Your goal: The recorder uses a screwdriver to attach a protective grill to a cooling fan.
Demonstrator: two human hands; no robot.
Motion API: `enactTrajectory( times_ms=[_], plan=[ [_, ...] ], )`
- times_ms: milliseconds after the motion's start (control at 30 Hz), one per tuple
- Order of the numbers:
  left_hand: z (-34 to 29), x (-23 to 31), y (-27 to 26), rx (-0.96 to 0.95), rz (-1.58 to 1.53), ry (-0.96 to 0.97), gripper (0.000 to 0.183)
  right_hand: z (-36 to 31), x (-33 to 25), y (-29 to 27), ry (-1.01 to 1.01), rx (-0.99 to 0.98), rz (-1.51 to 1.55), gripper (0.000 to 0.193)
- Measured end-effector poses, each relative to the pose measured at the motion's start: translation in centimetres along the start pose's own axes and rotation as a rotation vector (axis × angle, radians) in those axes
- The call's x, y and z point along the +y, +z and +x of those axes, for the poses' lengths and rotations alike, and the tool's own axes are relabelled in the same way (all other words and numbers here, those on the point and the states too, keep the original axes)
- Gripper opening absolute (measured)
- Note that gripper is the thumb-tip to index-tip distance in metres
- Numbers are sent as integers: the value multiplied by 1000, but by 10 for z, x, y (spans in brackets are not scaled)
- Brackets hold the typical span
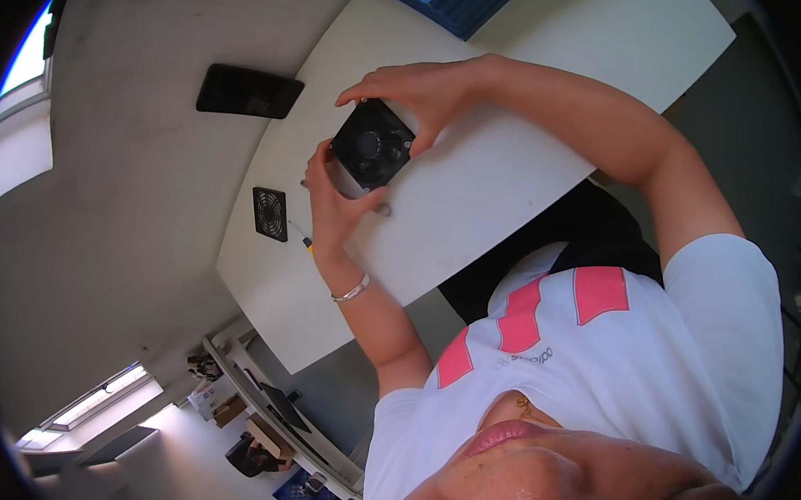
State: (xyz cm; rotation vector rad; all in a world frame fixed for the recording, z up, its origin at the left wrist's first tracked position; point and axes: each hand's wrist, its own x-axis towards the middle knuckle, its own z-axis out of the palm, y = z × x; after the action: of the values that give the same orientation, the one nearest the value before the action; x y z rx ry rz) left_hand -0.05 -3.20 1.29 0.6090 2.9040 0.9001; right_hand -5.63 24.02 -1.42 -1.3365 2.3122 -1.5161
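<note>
1. OK, head view: L hand (332,213) curled on blk sq. fan (371,146), thumb & fingers spread around one corner.
2. R hand (437,92) grips the same fan at the opp. corner.
3. Fan's held over white surface (480,199); can't tell if it's touching.
4. Blk ringed grille (271,214) & yellow-handled screwdriver (307,244) lie L of L hand.
5. Blue box (459,13) at far side.
</note>
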Motion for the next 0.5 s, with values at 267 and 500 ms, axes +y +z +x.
enactTrajectory(
  times_ms=[267, 500],
  plan=[
    [0, -2, -2, -27, 1, -44, 98, 5, 8, 0, 42, -64, 9, 97],
    [9, 3, -2, -43, 31, -57, 95, 8, 12, -5, 77, -85, 19, 103]
  ],
)
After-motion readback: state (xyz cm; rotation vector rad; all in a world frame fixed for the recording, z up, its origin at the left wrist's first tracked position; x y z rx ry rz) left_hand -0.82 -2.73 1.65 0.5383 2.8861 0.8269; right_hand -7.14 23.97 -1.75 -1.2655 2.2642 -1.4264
